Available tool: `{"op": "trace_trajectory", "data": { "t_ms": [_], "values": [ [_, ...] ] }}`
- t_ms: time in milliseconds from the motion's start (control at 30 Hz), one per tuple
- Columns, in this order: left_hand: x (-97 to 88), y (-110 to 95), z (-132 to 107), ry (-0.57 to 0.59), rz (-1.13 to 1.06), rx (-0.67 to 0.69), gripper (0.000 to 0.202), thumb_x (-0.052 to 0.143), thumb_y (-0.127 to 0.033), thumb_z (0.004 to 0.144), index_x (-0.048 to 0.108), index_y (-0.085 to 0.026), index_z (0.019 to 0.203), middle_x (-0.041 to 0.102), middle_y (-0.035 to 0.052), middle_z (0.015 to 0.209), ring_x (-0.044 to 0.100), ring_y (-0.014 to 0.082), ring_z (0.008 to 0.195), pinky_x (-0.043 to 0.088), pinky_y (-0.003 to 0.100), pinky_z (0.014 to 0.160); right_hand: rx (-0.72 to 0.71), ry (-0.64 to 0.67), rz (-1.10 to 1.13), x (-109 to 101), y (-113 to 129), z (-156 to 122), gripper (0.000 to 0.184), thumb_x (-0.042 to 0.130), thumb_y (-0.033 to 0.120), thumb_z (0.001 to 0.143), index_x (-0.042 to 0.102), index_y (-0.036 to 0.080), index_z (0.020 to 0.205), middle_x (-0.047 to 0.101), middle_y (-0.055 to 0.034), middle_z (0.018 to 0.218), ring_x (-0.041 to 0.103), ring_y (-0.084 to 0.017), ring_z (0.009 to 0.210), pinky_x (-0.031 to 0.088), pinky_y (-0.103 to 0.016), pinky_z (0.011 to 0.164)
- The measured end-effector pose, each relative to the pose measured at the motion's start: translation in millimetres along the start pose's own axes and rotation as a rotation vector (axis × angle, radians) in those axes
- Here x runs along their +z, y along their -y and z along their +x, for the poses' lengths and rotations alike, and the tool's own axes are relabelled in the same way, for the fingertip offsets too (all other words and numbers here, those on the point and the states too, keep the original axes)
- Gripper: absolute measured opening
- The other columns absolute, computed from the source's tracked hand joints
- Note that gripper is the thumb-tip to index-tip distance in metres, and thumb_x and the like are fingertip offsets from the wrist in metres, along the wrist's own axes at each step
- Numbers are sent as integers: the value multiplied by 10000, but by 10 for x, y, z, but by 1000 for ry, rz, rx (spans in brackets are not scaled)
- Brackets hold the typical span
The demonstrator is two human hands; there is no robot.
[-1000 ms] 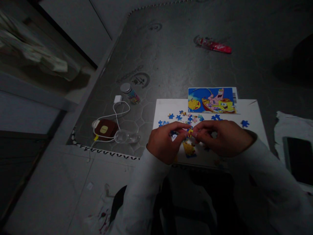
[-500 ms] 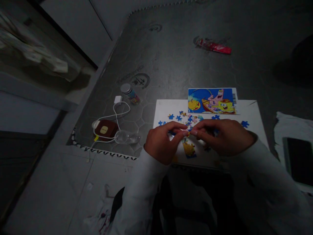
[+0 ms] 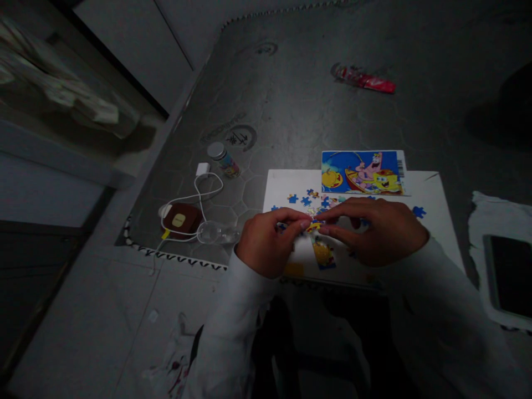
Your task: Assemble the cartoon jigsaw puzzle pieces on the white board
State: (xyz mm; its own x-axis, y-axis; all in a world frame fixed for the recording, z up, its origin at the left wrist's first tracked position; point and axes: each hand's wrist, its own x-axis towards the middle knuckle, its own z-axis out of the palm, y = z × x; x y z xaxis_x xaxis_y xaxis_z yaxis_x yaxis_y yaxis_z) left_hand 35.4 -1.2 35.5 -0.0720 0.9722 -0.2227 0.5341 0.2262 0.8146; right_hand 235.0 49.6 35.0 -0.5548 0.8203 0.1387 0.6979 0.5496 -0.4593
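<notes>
Brown casing marks the case [image 3: 192, 214] at left; a white charger [image 3: 203, 169] sits on its far side. Next right, a clear bottle [image 3: 211, 233] lies near and a lidded jar [image 3: 227, 163] is positioned farther back. Left hand [image 3: 261, 244]: thumb and index finger pinch a yellow-and-red puzzle piece [image 3: 315, 226] above the white board [image 3: 436, 221]. Relative to the earlier frame, both hands and the piece have shifted slightly left. A yellow-and-blue section [image 3: 324, 255] lies nearer. Picture card [image 3: 361, 173]: far edge of board. Right hand [image 3: 380, 231]: fingertips grip the same piece. Rightmost: a phone [image 3: 509, 274].
</notes>
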Motion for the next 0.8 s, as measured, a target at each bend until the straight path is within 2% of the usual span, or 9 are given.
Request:
{"op": "trace_trajectory", "data": {
  "t_ms": [67,200,333,467,600,800],
  "values": [
    [9,-6,5,-8,-2,-8,98,736,-277,878,819,-256,925,815,13,900,727,188,865,511,313,779,-37,4,-30,-5,1,4,179,706,281,857,822,353,972,770,29,764,633,-153,587,420,-288,559],
    [38,5,10,7,-36,-57,142,736,-305,872,803,-240,979,807,20,845,708,175,744,510,288,658,-90,-20,-64,-3,-1,2,206,732,274,854,819,346,1027,779,35,769,647,-152,592,440,-283,575],
    [35,9,6,-16,-29,-26,162,745,-312,868,801,-247,1005,804,10,819,690,159,701,490,263,611,-132,-58,-91,10,-16,-11,159,746,271,858,830,337,976,801,29,823,708,-170,690,472,-286,625],
    [14,26,6,-19,-33,10,129,806,-321,821,823,-263,934,801,-2,801,684,141,688,484,250,623,-146,-43,-116,10,-33,-21,122,748,341,868,835,342,954,806,20,830,737,-193,739,488,-302,647],
    [14,71,13,25,-29,34,220,878,-318,739,831,-274,949,802,0,790,707,168,788,489,246,637,-162,-39,-140,3,-47,-31,95,750,380,869,837,354,896,796,23,770,738,-201,722,488,-316,663],
    [-5,85,17,45,53,55,153,858,-319,770,837,-282,917,801,-4,783,703,162,778,484,239,629,-190,-26,-149,5,-61,-32,75,769,357,849,832,385,879,787,40,731,728,-190,691,462,-316,658]
  ]
}}
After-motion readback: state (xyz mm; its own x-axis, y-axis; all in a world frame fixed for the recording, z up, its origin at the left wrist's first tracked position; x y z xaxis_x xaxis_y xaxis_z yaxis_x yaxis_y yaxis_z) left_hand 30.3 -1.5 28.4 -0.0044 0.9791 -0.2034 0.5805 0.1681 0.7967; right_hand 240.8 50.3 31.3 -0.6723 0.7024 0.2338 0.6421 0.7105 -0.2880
